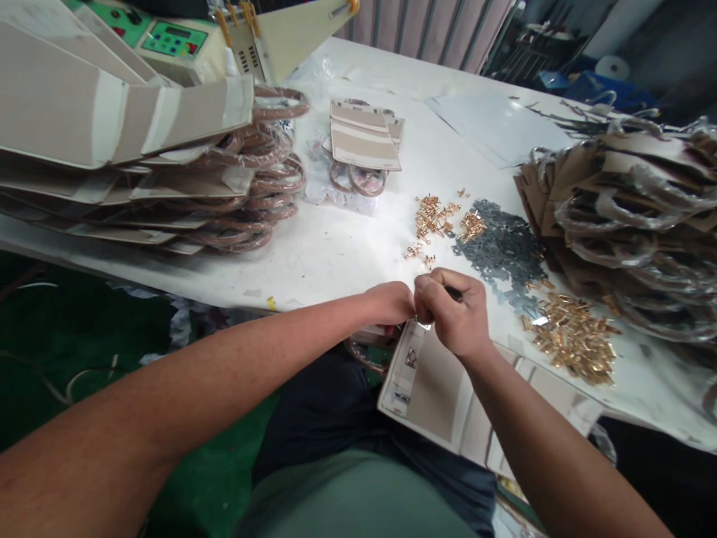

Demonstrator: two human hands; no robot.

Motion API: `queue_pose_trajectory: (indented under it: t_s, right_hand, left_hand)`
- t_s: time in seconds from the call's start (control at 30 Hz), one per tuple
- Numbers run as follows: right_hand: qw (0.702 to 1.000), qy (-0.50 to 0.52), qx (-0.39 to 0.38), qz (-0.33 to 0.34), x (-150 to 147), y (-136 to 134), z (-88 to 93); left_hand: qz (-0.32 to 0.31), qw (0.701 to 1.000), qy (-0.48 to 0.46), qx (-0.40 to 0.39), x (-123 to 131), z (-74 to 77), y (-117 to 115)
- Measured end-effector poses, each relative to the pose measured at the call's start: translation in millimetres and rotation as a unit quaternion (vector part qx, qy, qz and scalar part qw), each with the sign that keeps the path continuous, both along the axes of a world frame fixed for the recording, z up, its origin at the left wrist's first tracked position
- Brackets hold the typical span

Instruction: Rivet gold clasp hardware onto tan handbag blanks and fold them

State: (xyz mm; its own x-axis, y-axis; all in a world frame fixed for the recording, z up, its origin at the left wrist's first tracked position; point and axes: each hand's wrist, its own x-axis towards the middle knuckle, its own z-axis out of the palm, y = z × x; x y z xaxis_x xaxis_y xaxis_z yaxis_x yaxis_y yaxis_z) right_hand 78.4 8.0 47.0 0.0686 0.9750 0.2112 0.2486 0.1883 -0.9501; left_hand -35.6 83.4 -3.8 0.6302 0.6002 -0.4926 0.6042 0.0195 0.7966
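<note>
A beige bag panel lies flat at the table's front edge, partly over my lap. Small silver metal fittings sit along its left strip. My right hand is closed above the panel's far left corner, and a short dark piece, perhaps a tool handle, shows in its grip. Fingertip to fingertip with it, my left hand is closed at the same corner. What the left fingers pinch is hidden. A brown handle loop in clear plastic hangs below my left wrist.
Piled bag panels with wrapped handles stand left; another pile stands right. Beyond my hands lie gold fittings, dark metal plates and a heap of gold pieces. Smaller panels lie farther back. A machine with a green control panel stands behind.
</note>
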Motion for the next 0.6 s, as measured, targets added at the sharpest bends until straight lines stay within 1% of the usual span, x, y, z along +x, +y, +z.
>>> queue_pose_trajectory:
  t_s: [0.07, 0.1, 0.17, 0.27, 0.33, 0.43, 0.5, 0.6]
  right_hand:
    - [0.999, -0.033, -0.007, 0.019, 0.9, -1.1, -0.9]
    - [0.999, -0.034, -0.009, 0.019, 2.0, -2.2, -3.1]
    - [1.000, 0.000, -0.002, 0.001, 5.1, -4.8, -10.3]
    - [0.997, 0.075, 0.021, -0.019, 10.3, -7.9, -20.4]
    - [0.992, 0.117, 0.036, -0.026, 12.7, -8.2, -20.6]
    - [0.978, 0.190, 0.078, -0.041, 13.7, -6.5, -12.5]
    - [0.970, 0.220, 0.100, -0.040, 13.2, -5.2, -9.4]
    - [0.970, 0.221, 0.083, -0.047, 13.2, -4.6, -16.7]
  left_hand:
    - [-0.027, 0.999, 0.001, 0.018, -0.4, 0.2, 0.2]
    - [-0.046, 0.999, 0.007, 0.025, -1.0, 0.7, 0.3]
    - [-0.056, 0.998, 0.019, 0.030, -2.5, 2.4, 0.4]
    - [-0.054, 0.997, 0.038, 0.039, -4.3, 6.7, -0.2]
    - [-0.055, 0.996, 0.057, 0.044, -4.8, 10.1, -0.8]
    - [-0.057, 0.994, 0.081, 0.046, -4.8, 13.7, -1.6]
    - [-0.067, 0.993, 0.076, 0.054, -4.9, 14.6, -2.2]
    - [-0.101, 0.989, 0.063, 0.090, -5.5, 14.8, -4.1]
